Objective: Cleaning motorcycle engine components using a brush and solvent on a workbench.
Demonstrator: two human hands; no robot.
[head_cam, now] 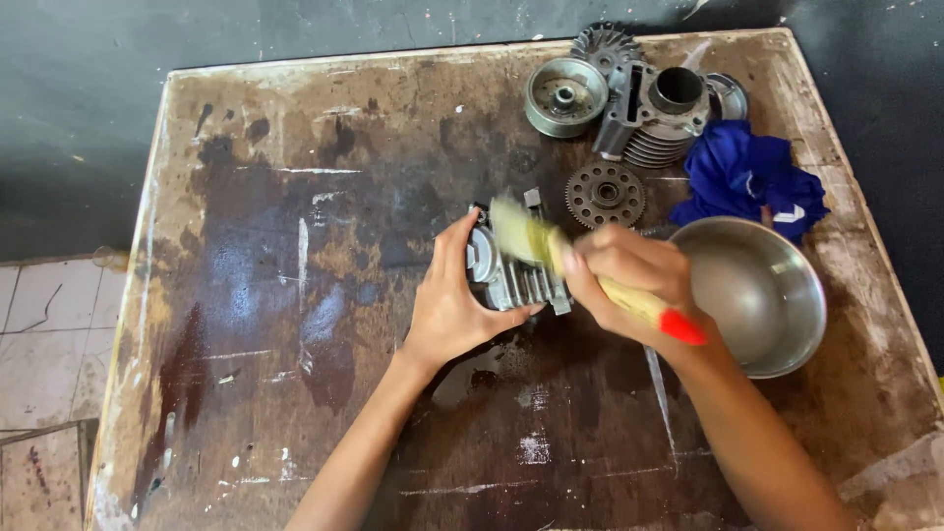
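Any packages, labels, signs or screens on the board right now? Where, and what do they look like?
No packages, labels, signs or screens in view.
Closest thing: a small white mark on the crumpled blue cloth, far right of the wooden board, behind the steel bowl; too small to make out.

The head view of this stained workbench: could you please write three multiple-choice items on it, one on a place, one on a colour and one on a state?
1. Where is the steel bowl?
A. beside the right hand
B. at the table's left edge
C. on the floor

2. What colour is the rag?
A. red
B. blue
C. white

3. What does the right hand hold?
A. nothing
B. a sprocket
C. a paintbrush

Answers: 1 A, it sits just right of that hand; 2 B, blue cloth above the bowl; 3 C, fingers wrap the handle, bristles on the finned engine part gripped by the left hand.
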